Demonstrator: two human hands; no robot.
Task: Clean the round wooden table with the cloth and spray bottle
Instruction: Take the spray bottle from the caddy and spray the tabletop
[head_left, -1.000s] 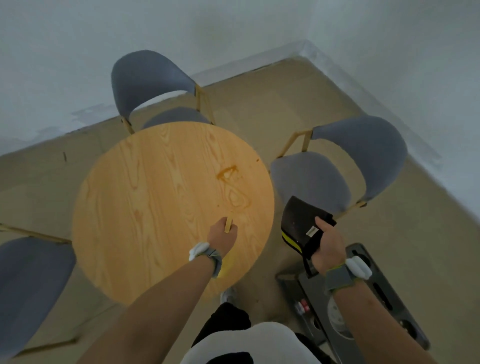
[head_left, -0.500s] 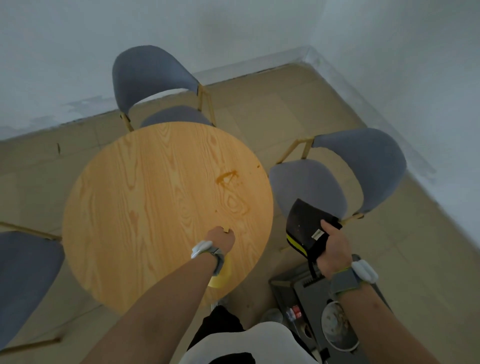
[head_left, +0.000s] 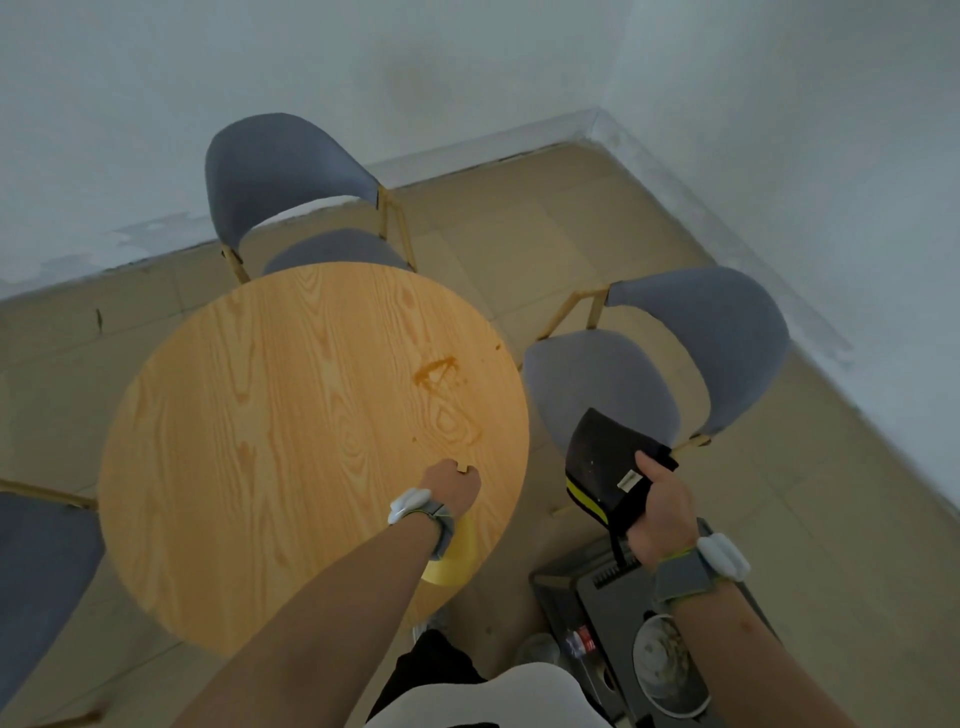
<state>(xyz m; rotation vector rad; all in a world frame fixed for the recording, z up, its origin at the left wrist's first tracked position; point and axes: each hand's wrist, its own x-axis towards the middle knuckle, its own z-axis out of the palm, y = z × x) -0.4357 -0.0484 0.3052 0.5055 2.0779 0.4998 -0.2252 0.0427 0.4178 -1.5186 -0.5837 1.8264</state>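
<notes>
A bare corner room with pale walls and a tiled floor holds the round wooden table (head_left: 291, 441), ringed by grey upholstered chairs, one at the far side (head_left: 291, 176) and one to the right (head_left: 675, 364). An orange-brown stain (head_left: 441, 384) loops across the right half of the top, with a small spot near the far right rim. The left hand (head_left: 453, 488) hovers over the near right part of the table, curled shut around the yellow spray bottle (head_left: 453, 555), whose body shows below the wrist and whose nozzle tip peeks out past the knuckles, pointing towards the stain. The right hand (head_left: 661, 512) is off the table beside its right edge, closed on a folded black cloth (head_left: 605, 467) with a yellow stripe and a small white label. A dark cart or bin (head_left: 597, 597) sits on the floor below it. The step in hand looks like spraying: the nozzle should be aimed squarely at the stain and kept low enough that mist lands on the wood, not the right chair seat. A couple of short pulls should suffice, since flooding the wood risks runoff over the rim. The cloth is well placed to follow, wiping from the stain's outer edge inward.
</notes>
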